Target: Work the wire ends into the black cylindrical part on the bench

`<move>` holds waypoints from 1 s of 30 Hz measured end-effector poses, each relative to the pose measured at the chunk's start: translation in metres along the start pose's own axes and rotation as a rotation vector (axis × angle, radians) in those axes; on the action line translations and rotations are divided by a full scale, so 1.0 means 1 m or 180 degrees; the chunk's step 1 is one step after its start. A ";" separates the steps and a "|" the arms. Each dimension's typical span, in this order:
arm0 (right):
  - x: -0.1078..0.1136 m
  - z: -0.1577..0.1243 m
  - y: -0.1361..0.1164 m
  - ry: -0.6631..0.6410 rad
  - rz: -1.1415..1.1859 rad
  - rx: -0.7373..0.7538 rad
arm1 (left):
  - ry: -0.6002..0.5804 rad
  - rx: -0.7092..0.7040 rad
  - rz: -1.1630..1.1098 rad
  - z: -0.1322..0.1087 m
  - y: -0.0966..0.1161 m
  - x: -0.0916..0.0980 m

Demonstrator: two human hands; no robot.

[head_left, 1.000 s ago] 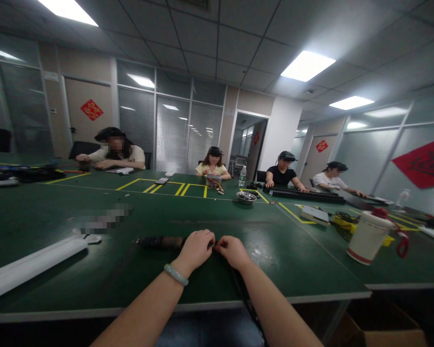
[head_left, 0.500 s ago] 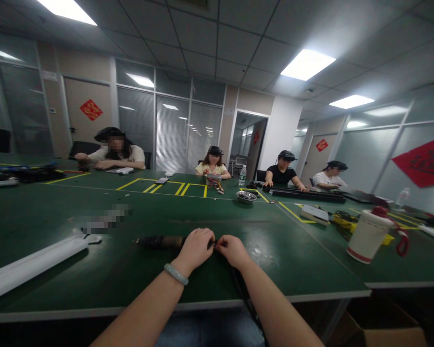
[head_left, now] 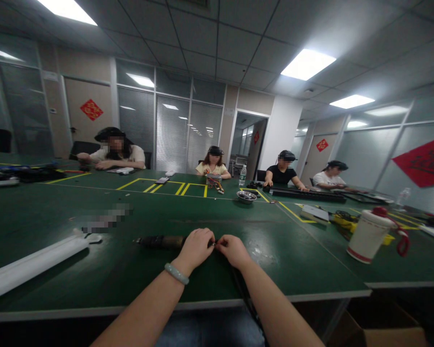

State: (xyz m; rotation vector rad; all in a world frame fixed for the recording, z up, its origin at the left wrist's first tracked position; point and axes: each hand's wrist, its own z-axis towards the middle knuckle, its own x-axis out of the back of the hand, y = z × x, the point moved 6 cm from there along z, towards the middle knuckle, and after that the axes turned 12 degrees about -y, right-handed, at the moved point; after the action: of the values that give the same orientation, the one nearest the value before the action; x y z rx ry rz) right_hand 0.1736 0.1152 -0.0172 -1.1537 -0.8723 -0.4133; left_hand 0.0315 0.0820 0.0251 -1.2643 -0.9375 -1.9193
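Note:
A long, dark corded electric screwdriver (head_left: 164,242) lies crosswise on the green table, its thin metal tip pointing left. My left hand (head_left: 198,246), with a pale green bangle on the wrist, is closed around its right end. Just beside it, my right hand (head_left: 232,249) pinches at a small part by that end. The fingers cover what is pinched, though a small shiny spot shows between the two hands. A dark cord (head_left: 249,303) runs down along my right forearm and over the table edge.
A long white package (head_left: 36,267) lies at the left. To the right stand a white tumbler (head_left: 369,236) with a red lid and a white box (head_left: 314,214). A metal bowl (head_left: 246,196) sits farther back. Several co-workers sit across the table, one with a long black object (head_left: 304,193).
Both my hands and the screwdriver stay nearly in place. At the far right, a co-worker's flat object has shifted slightly.

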 end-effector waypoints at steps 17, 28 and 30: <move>0.000 -0.001 -0.001 -0.0002 0.0001 -0.0006 | -0.0236 0.0083 -0.0013 0.002 -0.001 -0.004; 0.000 0.000 0.002 0.0033 0.0013 0.0032 | -0.0212 0.0133 -0.0052 -0.001 0.001 -0.001; 0.000 0.000 0.000 0.0029 0.0007 0.0053 | -0.0223 0.0119 -0.0046 -0.001 0.001 0.000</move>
State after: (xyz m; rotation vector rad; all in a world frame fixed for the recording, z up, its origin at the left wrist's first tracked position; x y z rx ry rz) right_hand 0.1739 0.1152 -0.0174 -1.1366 -0.8651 -0.4083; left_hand 0.0323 0.0805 0.0250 -1.3138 -1.0161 -1.8702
